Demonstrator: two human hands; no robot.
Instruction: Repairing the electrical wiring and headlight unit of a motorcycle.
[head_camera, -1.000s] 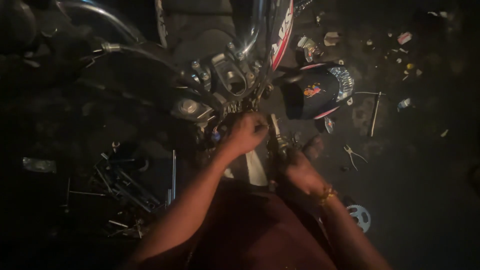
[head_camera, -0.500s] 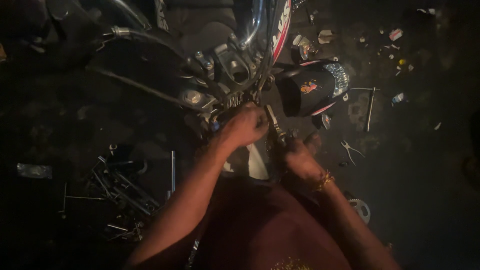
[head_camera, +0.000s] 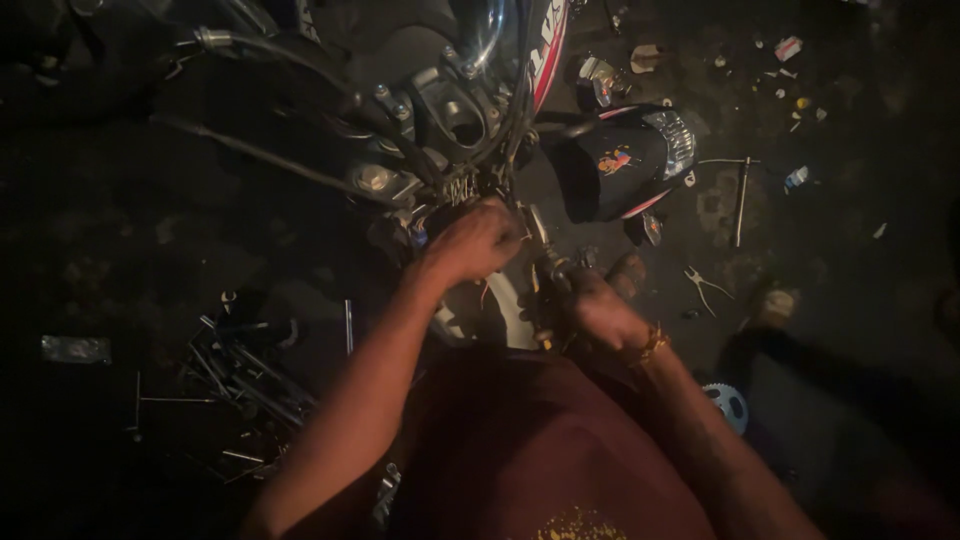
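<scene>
A stripped motorcycle (head_camera: 440, 110) with a red and white tank (head_camera: 545, 50) fills the top middle of the dim head view. My left hand (head_camera: 478, 240) is curled down on a bundle of wires and small parts just below the steering head. What lies under its fingers is hidden. My right hand (head_camera: 598, 312), with a gold bracelet at the wrist, is closed around a slim metal part (head_camera: 545, 262) that rises toward the left hand. The two hands are a short way apart.
A black headlight cowl (head_camera: 625, 160) lies on the ground to the right of the bike. Pliers (head_camera: 705, 285), a thin rod (head_camera: 740, 200) and a sprocket (head_camera: 730, 405) lie at right. Several spanners and rods (head_camera: 240, 370) are heaped at lower left. My sandalled foot (head_camera: 628, 272) shows beside my right hand.
My left hand has crept up closer to the steering head. My right hand keeps its grip on the metal part. The view has shifted a little.
</scene>
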